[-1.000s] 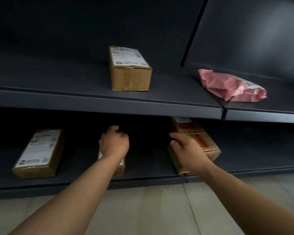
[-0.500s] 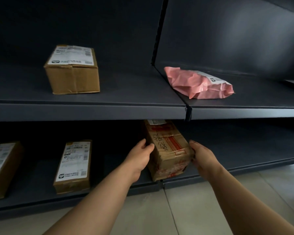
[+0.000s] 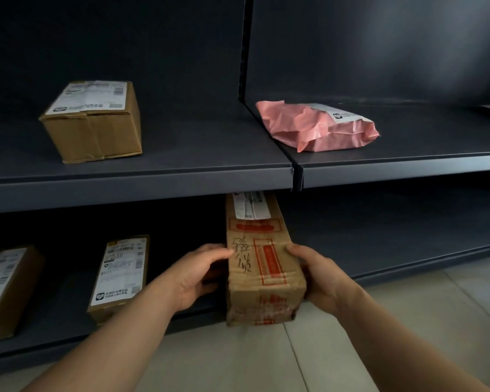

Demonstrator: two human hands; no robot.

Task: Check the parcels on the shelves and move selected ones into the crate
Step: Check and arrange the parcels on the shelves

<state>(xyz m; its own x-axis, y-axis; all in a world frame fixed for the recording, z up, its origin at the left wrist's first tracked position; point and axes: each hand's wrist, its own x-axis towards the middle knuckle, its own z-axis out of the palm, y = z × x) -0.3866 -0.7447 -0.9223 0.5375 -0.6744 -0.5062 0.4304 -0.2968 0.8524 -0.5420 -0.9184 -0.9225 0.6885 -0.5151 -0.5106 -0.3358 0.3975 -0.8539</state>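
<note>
A long cardboard box (image 3: pixel 259 267) with red print and handwritten marks lies on the bottom shelf (image 3: pixel 408 258), its near end sticking out past the shelf's front edge. My left hand (image 3: pixel 194 275) grips its left side and my right hand (image 3: pixel 320 274) grips its right side. The box's far end with a white label runs under the upper shelf (image 3: pixel 142 181). No crate is in view.
On the upper shelf sit a brown labelled box (image 3: pixel 94 123) at left and a pink plastic mailer (image 3: pixel 317 125) at right. Two flat labelled boxes lie on the bottom shelf at left: one (image 3: pixel 119 278) nearer my hands, another (image 3: pixel 3 290) at the frame edge. Tiled floor (image 3: pixel 351 335) below.
My left hand left the small flat box and both hands closed on the long box. The box has slid forward, now overhanging the shelf edge. The view shifted right.
</note>
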